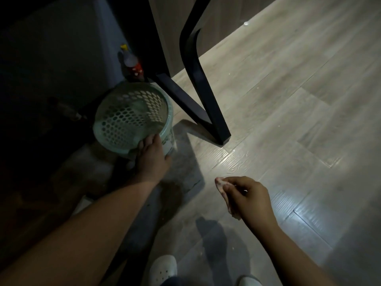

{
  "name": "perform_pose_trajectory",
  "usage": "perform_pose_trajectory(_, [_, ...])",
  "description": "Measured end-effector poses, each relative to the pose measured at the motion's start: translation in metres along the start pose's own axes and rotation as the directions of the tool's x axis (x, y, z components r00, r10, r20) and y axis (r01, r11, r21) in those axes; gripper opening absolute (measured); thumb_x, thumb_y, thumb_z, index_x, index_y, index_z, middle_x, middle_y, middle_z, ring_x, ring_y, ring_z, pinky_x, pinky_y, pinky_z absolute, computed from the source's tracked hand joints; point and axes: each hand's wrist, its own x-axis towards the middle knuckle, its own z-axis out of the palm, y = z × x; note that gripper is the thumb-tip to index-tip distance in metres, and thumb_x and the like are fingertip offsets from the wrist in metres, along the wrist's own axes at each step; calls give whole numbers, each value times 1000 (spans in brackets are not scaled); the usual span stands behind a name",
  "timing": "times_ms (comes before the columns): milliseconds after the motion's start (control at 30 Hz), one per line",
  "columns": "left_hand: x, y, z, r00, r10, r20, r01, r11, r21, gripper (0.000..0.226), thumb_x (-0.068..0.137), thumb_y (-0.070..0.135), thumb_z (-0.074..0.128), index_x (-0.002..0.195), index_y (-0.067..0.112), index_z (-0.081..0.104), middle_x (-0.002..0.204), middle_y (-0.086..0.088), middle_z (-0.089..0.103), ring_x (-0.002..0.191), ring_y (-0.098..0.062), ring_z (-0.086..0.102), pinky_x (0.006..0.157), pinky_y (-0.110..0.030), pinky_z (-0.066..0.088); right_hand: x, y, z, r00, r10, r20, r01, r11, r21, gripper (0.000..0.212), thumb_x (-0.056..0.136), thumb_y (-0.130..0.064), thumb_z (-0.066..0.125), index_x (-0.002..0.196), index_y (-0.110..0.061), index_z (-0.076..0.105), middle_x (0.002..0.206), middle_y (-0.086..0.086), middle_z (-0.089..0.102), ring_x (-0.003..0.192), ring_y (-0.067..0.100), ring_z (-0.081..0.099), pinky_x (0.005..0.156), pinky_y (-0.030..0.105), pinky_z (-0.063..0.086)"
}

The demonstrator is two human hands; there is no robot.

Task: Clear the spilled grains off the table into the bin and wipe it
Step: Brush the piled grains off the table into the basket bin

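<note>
A pale green perforated bin [123,112] lined with a clear bag stands on the floor in the shadow under the table. My left hand [151,155] grips its near rim, fingers over the edge. My right hand [243,196] hovers over the floor to the right of the bin, apart from it, with its fingers curled together into a cupped fist. Whether grains lie inside that fist is hidden. The tabletop itself is out of view.
Black table legs [198,79] stand right behind the bin. A bottle with a red label and yellow cap [132,62] sits in the dark corner behind it. Grey wood-look floor [288,100] spreads to the right. My white shoes [162,269] are at the bottom.
</note>
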Motion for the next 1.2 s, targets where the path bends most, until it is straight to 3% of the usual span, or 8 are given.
perform_pose_trajectory(267, [37, -6, 16, 983, -81, 165, 78, 997, 23, 70, 89, 29, 58, 145, 7, 23, 147, -19, 31, 131, -37, 32, 106, -39, 29, 21, 18, 15, 1000, -21, -13, 21, 1000, -5, 15, 93, -15, 64, 97, -24, 76, 94, -8, 69, 79, -10, 61, 51, 8, 47])
perform_pose_trajectory(500, [45, -19, 27, 993, 32, 112, -49, 987, 155, 26, 92, 10, 50, 117, 3, 53, 125, -20, 51, 114, -37, 52, 93, -42, 41, 20, 23, 20, 999, -15, -32, 15, 1000, 5, 15, 94, -14, 63, 97, -22, 75, 90, -11, 67, 73, -10, 62, 48, 7, 45])
perform_pose_trajectory(633, [40, -20, 31, 992, 93, 87, -113, 958, 264, 21, 96, 5, 40, 108, 5, 57, 118, -17, 57, 106, -36, 58, 84, -42, 46, 9, 28, 19, 999, 9, -46, -8, 1000, 8, 15, 93, -16, 64, 95, -25, 76, 90, -16, 69, 75, -2, 65, 56, 13, 50])
perform_pose_trajectory(800, [45, -30, 39, 993, 104, 62, -117, 957, 265, 15, 95, 9, 47, 104, 5, 57, 112, -17, 61, 100, -35, 60, 82, -42, 47, 5, 37, 14, 998, 0, -65, -2, 1000, -19, 15, 92, -17, 66, 93, -28, 78, 85, -16, 71, 70, 3, 66, 61, 19, 51])
perform_pose_trajectory(933, [37, -20, 34, 978, 196, 72, -208, 937, 281, 19, 96, 22, 49, 105, 7, 58, 111, -16, 61, 100, -34, 59, 80, -40, 46, 4, 42, 10, 997, -14, -74, 11, 999, -40, 16, 91, -16, 67, 92, -29, 76, 86, -19, 70, 77, -4, 65, 64, 7, 47])
perform_pose_trajectory(1033, [11, 0, 27, 970, 233, 73, -243, 952, 187, 22, 95, 26, 52, 107, 9, 60, 111, -14, 61, 100, -33, 59, 79, -38, 45, -4, 36, 4, 997, -2, -82, -3, 999, -55, 16, 92, -17, 66, 92, -29, 75, 86, -21, 68, 81, -8, 62, 67, 3, 44])
perform_pose_trajectory(1100, [-19, 13, 30, 946, 313, 81, -321, 938, 134, 17, 84, 20, 66, 97, 9, 65, 99, -16, 65, 88, -35, 64, 71, -36, 49, -14, 34, -6, 994, 24, -108, -30, 998, -53, 16, 92, -17, 66, 91, -30, 75, 85, -19, 68, 77, -5, 63, 67, 6, 45])
perform_pose_trajectory(1200, [-69, 26, 38, 893, 400, 205, -422, 904, 74, 21, 65, 16, 81, 75, 11, 63, 75, -11, 62, 66, -33, 63, 54, -34, 50, -33, 34, -26, 982, 85, -167, -92, 995, -40, 15, 91, -20, 66, 91, -31, 75, 87, -18, 70, 75, 0, 65, 68, 14, 50])
